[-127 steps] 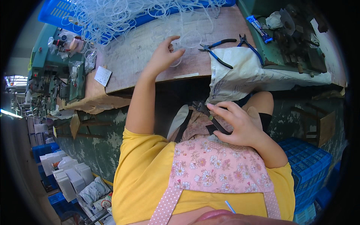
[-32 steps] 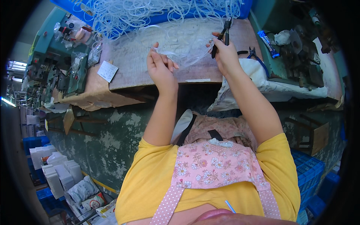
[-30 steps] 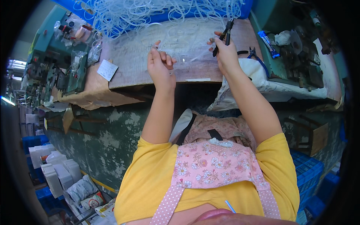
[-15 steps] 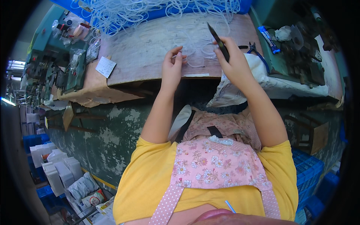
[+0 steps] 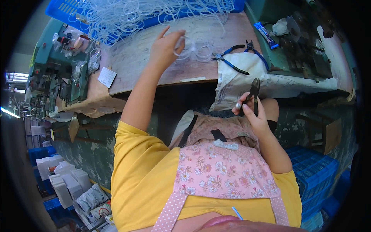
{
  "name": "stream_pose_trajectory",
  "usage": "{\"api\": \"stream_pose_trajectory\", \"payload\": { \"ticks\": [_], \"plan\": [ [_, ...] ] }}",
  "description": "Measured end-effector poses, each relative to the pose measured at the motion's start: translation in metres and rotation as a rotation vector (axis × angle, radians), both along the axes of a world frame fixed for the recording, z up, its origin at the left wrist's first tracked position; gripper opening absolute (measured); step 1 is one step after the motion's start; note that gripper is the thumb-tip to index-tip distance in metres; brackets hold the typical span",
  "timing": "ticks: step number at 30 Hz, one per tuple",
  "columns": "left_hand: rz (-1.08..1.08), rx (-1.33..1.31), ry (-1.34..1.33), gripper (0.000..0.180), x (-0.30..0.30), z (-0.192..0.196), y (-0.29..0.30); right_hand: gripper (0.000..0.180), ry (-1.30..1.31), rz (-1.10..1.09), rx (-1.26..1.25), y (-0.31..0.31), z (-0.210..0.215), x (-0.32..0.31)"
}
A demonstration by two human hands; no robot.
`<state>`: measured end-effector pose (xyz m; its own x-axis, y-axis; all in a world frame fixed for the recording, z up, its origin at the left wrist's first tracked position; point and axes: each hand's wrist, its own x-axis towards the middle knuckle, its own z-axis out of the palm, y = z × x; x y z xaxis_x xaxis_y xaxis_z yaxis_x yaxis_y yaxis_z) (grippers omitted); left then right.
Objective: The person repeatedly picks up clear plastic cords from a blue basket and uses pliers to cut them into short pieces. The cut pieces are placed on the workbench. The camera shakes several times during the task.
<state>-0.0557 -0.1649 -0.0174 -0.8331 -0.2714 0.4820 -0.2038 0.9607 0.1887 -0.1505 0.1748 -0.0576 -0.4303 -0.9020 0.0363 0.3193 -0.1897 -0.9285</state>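
Observation:
My left hand (image 5: 165,48) is over the table, close to the blue bin, its fingers apart and nothing plainly held. Beside its fingertips lie loose loops of clear tubing (image 5: 203,51) on the wooden tabletop (image 5: 150,72). My right hand (image 5: 258,118) is lower, in front of the table edge and over my lap, closed around dark-handled cutting pliers (image 5: 253,92) with the jaws pointing up. Two blue-handled pliers lie to the right: one pair (image 5: 232,62) rests spread partly on a white cloth, another pair (image 5: 256,54) just beyond.
A blue bin (image 5: 156,21) heaped with clear tubing (image 5: 116,19) spans the back. A paper label (image 5: 107,77) lies at left near bagged small parts. Machinery (image 5: 305,54) and a blue packet (image 5: 266,35) flank the right. The white cloth (image 5: 235,83) hangs over the edge.
My right hand has drawn back from over the table toward my lap with the dark pliers, uncovering a blue-handled pair. My left hand has reached farther forward and left, toward the bin.

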Motion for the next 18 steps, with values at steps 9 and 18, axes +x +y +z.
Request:
{"api": "stream_pose_trajectory", "payload": {
  "ticks": [9,18],
  "plan": [
    [0.220,0.292,0.230,0.103,0.020,-0.014,0.044,0.059,-0.432,0.216,0.243,-0.011,-0.006,-0.001],
    [-0.427,1.944,1.062,0.071,0.037,0.005,0.132,0.081,0.980,0.063,0.180,-0.019,0.043,0.015]
  ]
}}
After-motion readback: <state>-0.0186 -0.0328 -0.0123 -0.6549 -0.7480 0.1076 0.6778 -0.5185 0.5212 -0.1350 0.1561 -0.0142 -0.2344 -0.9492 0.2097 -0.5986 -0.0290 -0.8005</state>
